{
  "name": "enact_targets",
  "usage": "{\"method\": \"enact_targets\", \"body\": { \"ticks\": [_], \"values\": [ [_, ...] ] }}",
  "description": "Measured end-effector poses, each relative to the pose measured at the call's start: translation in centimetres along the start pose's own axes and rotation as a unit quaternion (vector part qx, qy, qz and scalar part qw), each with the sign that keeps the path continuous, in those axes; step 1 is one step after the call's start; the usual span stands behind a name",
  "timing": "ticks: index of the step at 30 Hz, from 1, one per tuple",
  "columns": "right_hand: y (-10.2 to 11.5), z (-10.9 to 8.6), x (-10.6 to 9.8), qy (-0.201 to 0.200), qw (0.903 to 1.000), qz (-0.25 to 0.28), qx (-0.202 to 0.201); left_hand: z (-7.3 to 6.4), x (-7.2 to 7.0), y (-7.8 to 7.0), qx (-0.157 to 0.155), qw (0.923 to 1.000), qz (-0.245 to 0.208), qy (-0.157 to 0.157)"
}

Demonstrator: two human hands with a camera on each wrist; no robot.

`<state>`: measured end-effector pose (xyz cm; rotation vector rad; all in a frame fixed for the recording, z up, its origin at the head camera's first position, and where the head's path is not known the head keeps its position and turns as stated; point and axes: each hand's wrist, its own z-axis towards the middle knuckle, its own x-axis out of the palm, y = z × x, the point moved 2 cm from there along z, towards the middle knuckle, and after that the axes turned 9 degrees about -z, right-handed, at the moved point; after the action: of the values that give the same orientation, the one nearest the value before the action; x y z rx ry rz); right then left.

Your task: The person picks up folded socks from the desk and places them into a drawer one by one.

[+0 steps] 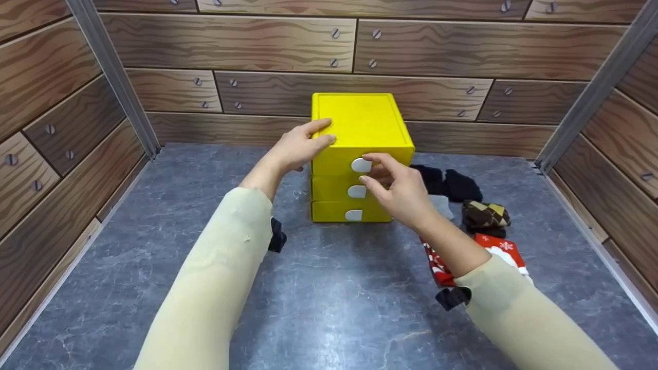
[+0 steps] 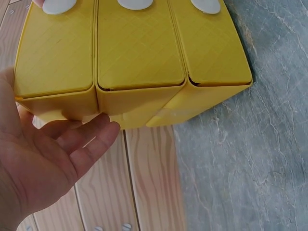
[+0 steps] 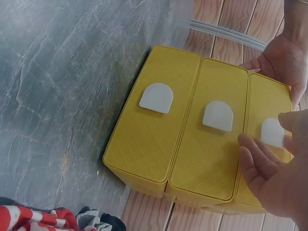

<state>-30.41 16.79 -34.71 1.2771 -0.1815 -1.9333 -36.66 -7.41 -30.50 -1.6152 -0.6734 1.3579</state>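
Observation:
A yellow three-drawer box (image 1: pixel 360 118) with white drawer tabs stands on the grey floor, all drawers closed. My left hand (image 1: pixel 300 146) rests at its upper left edge. Thumb and forefinger lie on the top, and in the left wrist view the other fingers (image 2: pixel 94 139) reach along the side, fairly straight. In front of the top drawer is my right hand (image 1: pixel 403 192), its forefinger at the edge of the top white tab (image 1: pixel 361 165) and its thumb lower, apart from the forefinger. The right wrist view shows loosely bent fingers (image 3: pixel 260 168) beside that tab (image 3: pixel 273 132).
Right of the box lie black socks (image 1: pixel 461 186), a grey sock (image 1: pixel 440 205), brown argyle socks (image 1: pixel 486 215) and red-and-white socks (image 1: pixel 501 246), partly behind my right forearm. Wood-plank-patterned walls (image 1: pixel 231 43) enclose the back and both sides.

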Motion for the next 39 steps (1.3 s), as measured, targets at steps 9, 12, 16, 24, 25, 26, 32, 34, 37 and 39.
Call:
{"method": "enact_targets", "body": {
  "ticks": [9,12,16,24,25,26,32,34,37,39],
  "values": [
    [0.0,0.1,-0.1,0.007,1.0,0.002,0.003,0.1,0.1,-0.2,-0.008,1.0,-0.002,-0.003],
    [0.0,0.1,-0.2,0.007,1.0,0.001,0.002,0.1,0.0,-0.2,-0.007,1.0,-0.002,-0.006],
    [0.0,0.0,-0.2,0.003,1.0,-0.001,0.001,0.1,0.0,-0.2,-0.009,1.0,0.001,-0.002],
    [0.4,-0.7,-0.4,0.004,1.0,-0.008,-0.001,0.1,-0.2,-0.2,-0.019,0.9998,0.007,0.002],
    [0.5,-0.8,-0.4,0.005,1.0,-0.006,-0.001,0.0,-0.3,-0.2,-0.02,0.9998,0.006,0.004],
    [0.5,-0.9,-0.3,0.005,1.0,-0.004,-0.002,0.0,-0.3,-0.2,-0.023,0.9997,0.005,0.006],
    [0.6,-1.7,-0.4,0.004,0.9999,-0.001,-0.009,0.0,-0.3,-0.2,-0.029,0.9994,0.009,0.018],
    [0.7,-2.0,-0.4,0.008,0.9999,0.002,-0.007,0.0,-0.2,-0.2,-0.029,0.9993,0.013,0.017],
    [0.8,-2.4,-0.5,0.014,0.9998,0.01,-0.003,0.0,-0.2,-0.2,-0.025,0.9995,0.016,0.014],
    [0.9,-2.7,-0.6,0.014,0.9998,0.013,-0.004,-0.1,-0.2,-0.1,-0.021,0.9996,0.018,0.013]
  ]
}}
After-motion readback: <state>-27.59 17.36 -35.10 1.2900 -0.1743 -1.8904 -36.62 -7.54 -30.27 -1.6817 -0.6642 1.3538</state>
